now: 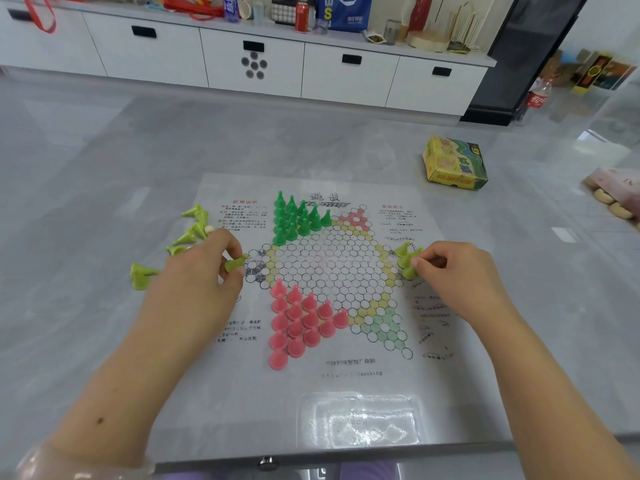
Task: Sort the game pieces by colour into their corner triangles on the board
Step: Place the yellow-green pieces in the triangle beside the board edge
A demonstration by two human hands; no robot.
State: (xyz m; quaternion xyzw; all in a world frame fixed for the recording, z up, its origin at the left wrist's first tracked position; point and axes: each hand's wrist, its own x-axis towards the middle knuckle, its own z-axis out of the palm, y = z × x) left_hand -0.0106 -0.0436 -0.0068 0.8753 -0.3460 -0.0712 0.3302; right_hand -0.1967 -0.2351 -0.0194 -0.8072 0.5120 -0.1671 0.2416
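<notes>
At the board's (346, 375) left corner, the left hand (201, 271) pinches a light-green piece (236, 263) lying nearly level, tip pointing right toward the board's centre. At the right corner, the right hand (453, 271) pinches another light-green piece (414, 255), tilted, beside two upright ones (406, 268).

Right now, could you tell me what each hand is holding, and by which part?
The left hand pinches a light green piece lying sideways, gripped around its middle. The right hand pinches another light green piece near its narrow top, at the board's right corner.
</notes>
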